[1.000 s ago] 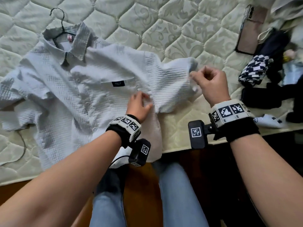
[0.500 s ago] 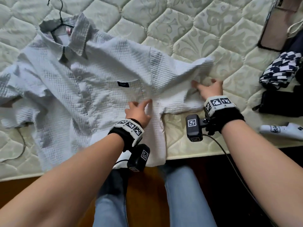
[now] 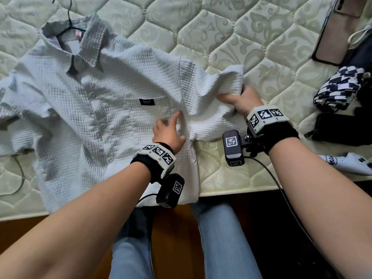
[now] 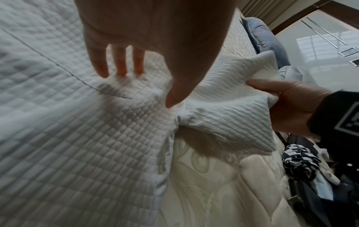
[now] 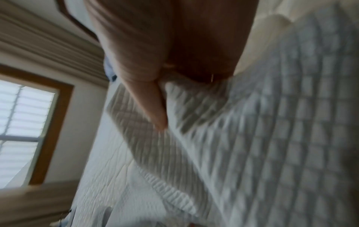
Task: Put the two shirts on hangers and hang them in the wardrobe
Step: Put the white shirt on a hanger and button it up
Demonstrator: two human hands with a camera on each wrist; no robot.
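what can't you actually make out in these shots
- Hanger: head view shows only its black hook and neck; the shirt covers the arms.
- Right hand: its fingertips are buried in the sleeve; the right wrist view is motion-blurred.
- Pocket label: text too small to read.
- Second shirt: cannot be identified in any view.
- Wardrobe: out of frame.
- Left hand: presses the shirt, fingers straight.

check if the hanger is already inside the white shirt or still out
Inside. The hanger has its hook poking out above the collar and its dark wire runs down under the neck of the white shirt, which lies spread on the mattress.
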